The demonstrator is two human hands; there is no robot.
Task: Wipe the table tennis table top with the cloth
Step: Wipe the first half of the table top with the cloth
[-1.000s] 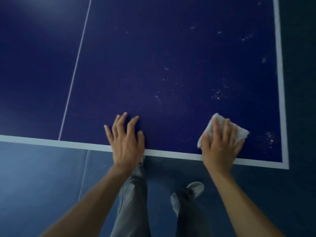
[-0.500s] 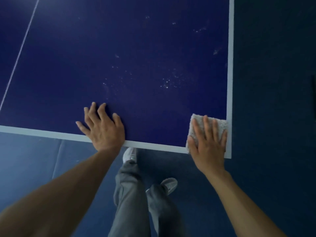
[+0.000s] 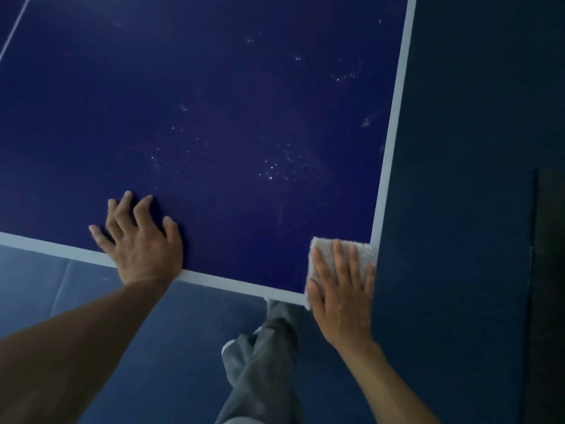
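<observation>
The white cloth (image 3: 339, 258) lay at the near right corner of the dark blue table tennis table top (image 3: 214, 117), covering the spot where the pale end line (image 3: 238, 286) met the pale side line (image 3: 394, 117). My right hand (image 3: 342, 295) pressed flat on it, fingers (image 3: 337, 261) stretched out and close together over the towelling, palm reaching past the table's near edge; the cloth was pinned under the hand rather than gripped, with its far edge and left side showing beyond my fingers. My left hand (image 3: 140, 240) rested well apart from it, further left along the same end, fingers spread wide on the bare blue surface and the heel of the hand across the end line, holding nothing. Between and beyond the two hands the surface carried scattered pale specks and droplets (image 3: 275, 171), thickest in a patch toward the right half, with more near the side line. A thin white centre line (image 3: 13, 32) ran off at the upper left. Below the table edge my grey trousers (image 3: 263, 362) were in view, legs crossed over a blue floor (image 3: 153, 347), with a light shoe (image 3: 227, 345) partly showing. Both forearms were bare.
</observation>
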